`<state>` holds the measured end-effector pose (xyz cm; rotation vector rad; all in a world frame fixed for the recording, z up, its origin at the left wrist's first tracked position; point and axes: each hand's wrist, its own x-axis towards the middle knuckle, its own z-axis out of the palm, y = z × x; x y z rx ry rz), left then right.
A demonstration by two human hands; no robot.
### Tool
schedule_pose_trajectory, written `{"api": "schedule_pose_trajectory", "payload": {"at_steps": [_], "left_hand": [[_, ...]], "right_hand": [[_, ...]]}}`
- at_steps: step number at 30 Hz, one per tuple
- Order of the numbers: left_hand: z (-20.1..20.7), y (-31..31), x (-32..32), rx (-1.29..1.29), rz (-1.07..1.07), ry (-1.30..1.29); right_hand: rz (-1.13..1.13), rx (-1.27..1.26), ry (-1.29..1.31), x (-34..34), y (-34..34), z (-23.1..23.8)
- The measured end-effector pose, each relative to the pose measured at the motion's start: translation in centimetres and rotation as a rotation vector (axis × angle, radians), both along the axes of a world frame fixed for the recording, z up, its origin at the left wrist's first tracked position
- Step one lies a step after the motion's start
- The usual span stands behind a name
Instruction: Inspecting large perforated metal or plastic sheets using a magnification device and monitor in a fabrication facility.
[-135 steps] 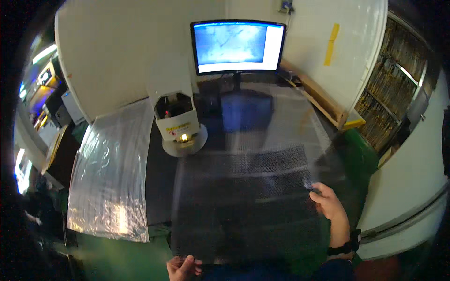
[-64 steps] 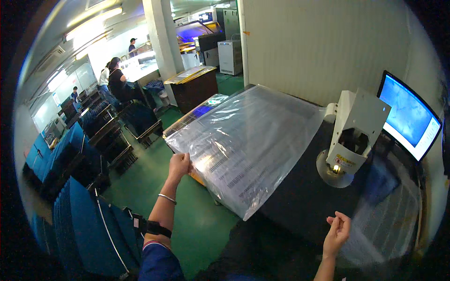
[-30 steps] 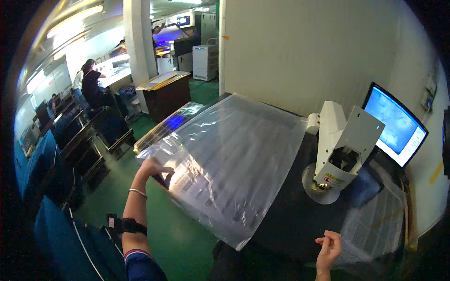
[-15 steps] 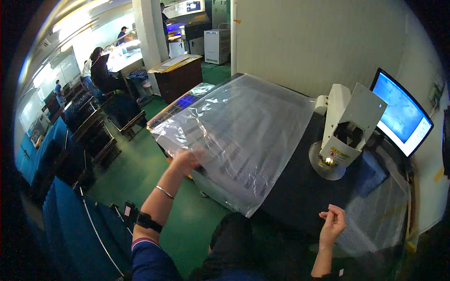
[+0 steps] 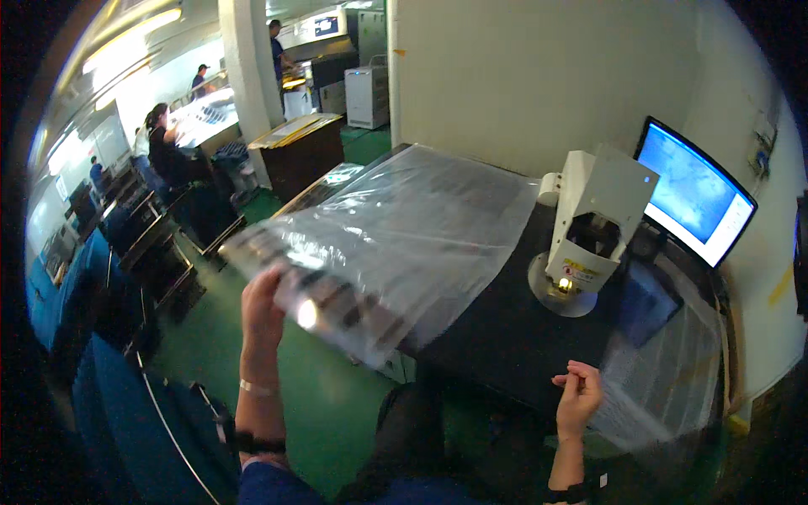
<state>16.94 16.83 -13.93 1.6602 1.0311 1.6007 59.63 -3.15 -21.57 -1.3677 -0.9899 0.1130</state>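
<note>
A large clear plastic sheet with faint dark print lies across the black table. My left hand is closed on its near left edge, which is raised past the table's side, bent and glinting. Over the table's near right part, my right hand has its thumb and fingers pressed together in a pinch. What they hold, if anything, does not show. Beside that hand is a second clear sheet.
On the table stand a white inspection device with a lit round base and a monitor. Behind is a brown cabinet. Blue racks stand to the left; several people work at the far left.
My left hand has moved left and slightly up, drawing the sheet's near left edge up and outward from the table. The right hand keeps its pinch, and the whole view has shifted a little.
</note>
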Motion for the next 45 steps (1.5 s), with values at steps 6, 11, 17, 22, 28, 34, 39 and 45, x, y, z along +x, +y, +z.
{"api": "schedule_pose_trajectory", "payload": {"at_steps": [6, 11, 17, 22, 28, 34, 39, 45], "left_hand": [[-7.1, -8.4, -3.8, -0.631, -0.064, -0.579], [-4.9, -11.2, -4.2, -0.511, -0.037, -0.406], [0.2, -17.2, -5.1, -0.472, 0.114, -0.489], [-0.5, -19.9, -7.0, -0.275, 0.104, -0.539], [-2.8, -15.4, -6.1, -0.261, -0.127, -0.43], [-7.2, -10.0, -3.4, -0.285, -0.027, -0.576], [-3.5, -9.2, -0.2, -0.185, -0.545, -0.78], [1.0, -11.7, 1.9, -0.217, -0.185, -0.565]], "right_hand": [[0.011, -0.068, -0.06, -1.2, 0.5, 0.3], [0.46, -0.049, -0.495, -9.5, 1.5, 6.0], [0.881, 0.2, -1.003, -20.2, 3.9, 2.3], [0.99, 0.389, -0.752, -23.1, 3.3, 3.0], [1.02, 0.343, -0.151, -21.7, 4.1, 10.2], [0.723, 0.465, 0.569, -15.6, 2.6, 18.4], [0.484, 0.763, 0.464, -10.3, 0.5, 20.6], [0.35, 0.8, 0.515, -8.8, -0.3, 19.6]]}}
